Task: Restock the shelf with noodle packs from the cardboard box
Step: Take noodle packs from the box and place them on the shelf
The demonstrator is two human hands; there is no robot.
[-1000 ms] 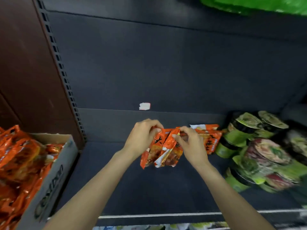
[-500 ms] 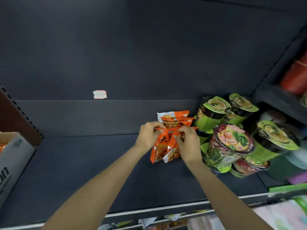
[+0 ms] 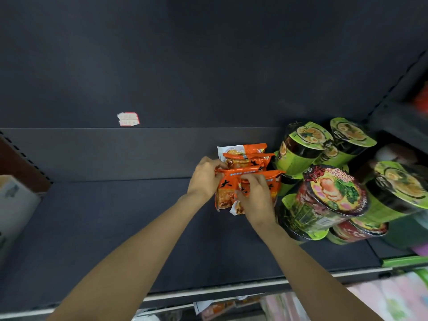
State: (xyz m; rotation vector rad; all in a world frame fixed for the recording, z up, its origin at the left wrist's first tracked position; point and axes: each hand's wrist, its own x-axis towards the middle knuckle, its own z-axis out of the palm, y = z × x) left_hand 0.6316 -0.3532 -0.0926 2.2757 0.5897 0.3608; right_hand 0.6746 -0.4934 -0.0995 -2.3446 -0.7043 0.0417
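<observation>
Two bare arms reach forward. The left hand (image 3: 205, 179) and right hand (image 3: 256, 200) both grip orange noodle packs (image 3: 225, 193) standing on the dark shelf (image 3: 115, 228). Green cup noodles (image 3: 328, 198) crowd at three o'clock; a cardboard box (image 3: 14, 200) sits at nine o'clock, its contents unseen.

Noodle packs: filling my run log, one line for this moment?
hands: both grip noodle packs | place: shelf, beside cup noodles

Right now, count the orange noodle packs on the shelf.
4 that I can tell: two stand at the back, a rear pack and a second pack; two front packs are gripped by the left hand and right hand. More may be hidden behind them.
</observation>
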